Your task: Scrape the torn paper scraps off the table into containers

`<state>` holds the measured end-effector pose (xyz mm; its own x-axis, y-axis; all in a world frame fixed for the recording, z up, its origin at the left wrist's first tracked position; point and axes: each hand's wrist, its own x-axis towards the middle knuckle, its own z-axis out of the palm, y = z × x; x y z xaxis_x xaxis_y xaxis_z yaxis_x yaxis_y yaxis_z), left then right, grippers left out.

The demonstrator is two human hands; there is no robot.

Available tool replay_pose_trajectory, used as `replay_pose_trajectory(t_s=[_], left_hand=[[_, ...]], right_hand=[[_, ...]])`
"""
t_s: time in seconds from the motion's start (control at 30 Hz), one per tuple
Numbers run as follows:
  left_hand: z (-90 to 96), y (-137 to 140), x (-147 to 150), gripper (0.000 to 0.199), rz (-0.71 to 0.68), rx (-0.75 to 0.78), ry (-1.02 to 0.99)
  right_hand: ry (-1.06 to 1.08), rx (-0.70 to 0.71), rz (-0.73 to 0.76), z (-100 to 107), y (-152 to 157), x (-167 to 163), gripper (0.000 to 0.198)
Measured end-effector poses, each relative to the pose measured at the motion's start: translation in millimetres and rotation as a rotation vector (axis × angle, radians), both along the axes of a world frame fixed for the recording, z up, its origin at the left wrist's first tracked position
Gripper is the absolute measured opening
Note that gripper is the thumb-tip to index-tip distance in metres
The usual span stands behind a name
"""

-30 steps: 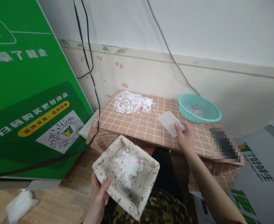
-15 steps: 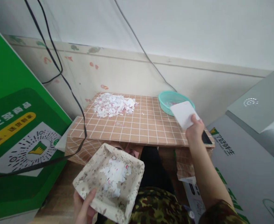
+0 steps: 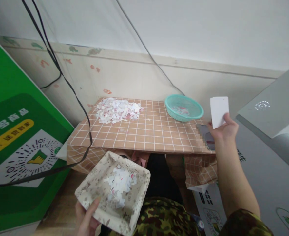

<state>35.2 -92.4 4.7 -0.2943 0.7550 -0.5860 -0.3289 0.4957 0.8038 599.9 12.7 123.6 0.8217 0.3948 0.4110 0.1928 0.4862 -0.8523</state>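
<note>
My left hand (image 3: 87,214) grips the near left edge of a square, patterned fabric-covered tray (image 3: 97,183), thumb inside the rim. White paper scraps (image 3: 121,185) lie in it, a few with pink marks. My right hand (image 3: 224,129) is closed on a white card (image 3: 219,109) and holds it upright above the table's right end. Just left of that hand, a phone (image 3: 208,137) lies on the table. Farther back stands a turquoise plastic basket (image 3: 183,114) with some paper scraps in it. A large heap of torn paper (image 3: 117,109) covers the table's back left.
The table (image 3: 144,137) wears a brown checked cloth and stands against the wall. Black cables (image 3: 73,88) hang down at the left, before a green panel (image 3: 9,98). A white cabinet (image 3: 269,157) stands to the right. Below the table edge, legs show.
My right hand has moved right with the card, away from the basket, and turned it upright. The phone is now more exposed. The tray in my left hand has hardly moved.
</note>
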Motion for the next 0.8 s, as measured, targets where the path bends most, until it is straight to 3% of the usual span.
replay_pose_trajectory(t_s=[0.07, 0.17, 0.3, 0.37, 0.47, 0.6, 0.7, 0.8], left_hand=[[-3.4, 2, 2, 0.085, 0.015, 0.010, -0.008], [-7.5, 6, 11, 0.088, 0.021, -0.009, -0.028], [-15.4, 11, 26, 0.088, 0.007, -0.022, -0.023], [-21.6, 13, 31, 0.089, 0.012, -0.036, -0.010], [-33.3, 18, 33, 0.089, 0.023, -0.027, 0.024], [-50.4, 27, 31, 0.083, 0.014, 0.064, 0.046], [-59.5, 34, 31, 0.086, 0.022, 0.068, 0.053], [-63.6, 41, 31, 0.091, 0.030, -0.001, 0.068]], right_hand=[[0.155, 0.067, 0.230, 11, 7, -32, 0.021], [0.157, 0.039, 0.380, 8, 27, -94, 0.032], [-0.047, -0.261, 0.515, -23, 69, -170, 0.041], [-0.226, -0.366, 0.475, -37, 91, -193, 0.043], [-0.477, -0.528, 0.318, -48, 118, -208, 0.046], [-0.655, -0.659, 0.162, -43, 137, -209, 0.047], [-0.690, -0.660, 0.143, -38, 151, -206, 0.043], [-0.641, -0.654, 0.245, -40, 167, -203, 0.040]])
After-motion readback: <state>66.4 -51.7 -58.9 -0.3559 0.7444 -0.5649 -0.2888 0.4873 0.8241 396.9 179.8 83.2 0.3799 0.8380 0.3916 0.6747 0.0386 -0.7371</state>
